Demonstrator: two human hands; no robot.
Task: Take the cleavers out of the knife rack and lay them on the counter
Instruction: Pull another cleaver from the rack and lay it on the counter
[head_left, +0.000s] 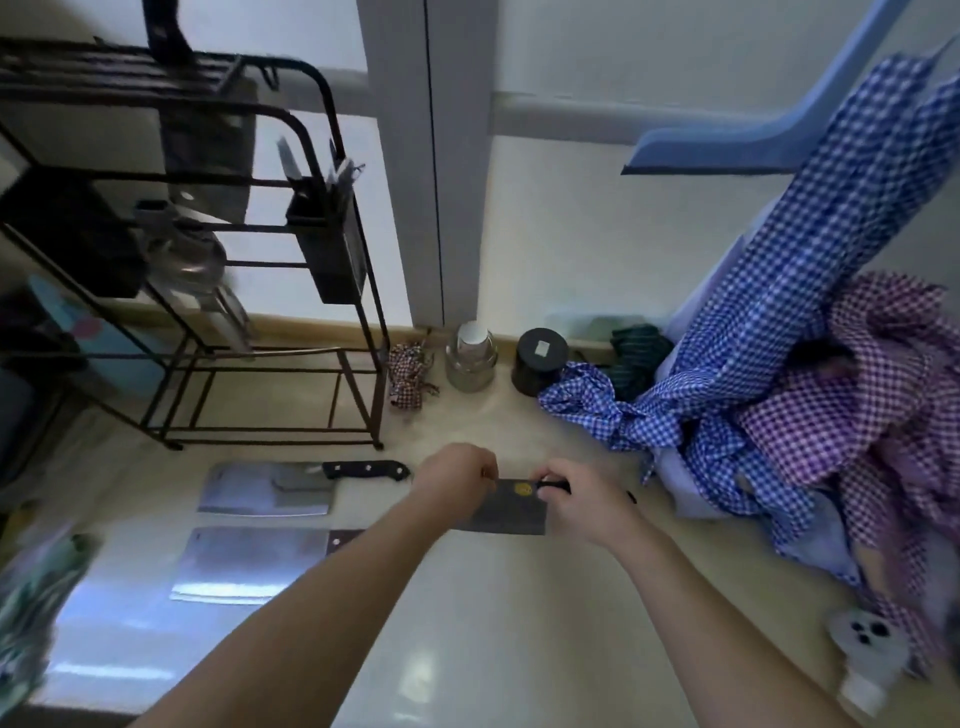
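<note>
Head view: both hands set a third cleaver down on the counter.

Head view again, closer: the left hand (454, 475) pinches the top edge of the dark-bladed cleaver with a gold emblem (506, 512), while the right hand (582, 506) is closed around its black handle. It lies low over the pale glossy counter (467, 649), just right of two shiny steel cleavers: the black-handled one (270, 488) and the nearer one (249, 564). One dark blade seems to hang in the black wire knife rack (197, 260). My worry is fingers near the edge, or the blade sliding if let go unevenly. Checked blue and purple cloths (779, 389) crowd the right; open counter lies in front.
</note>
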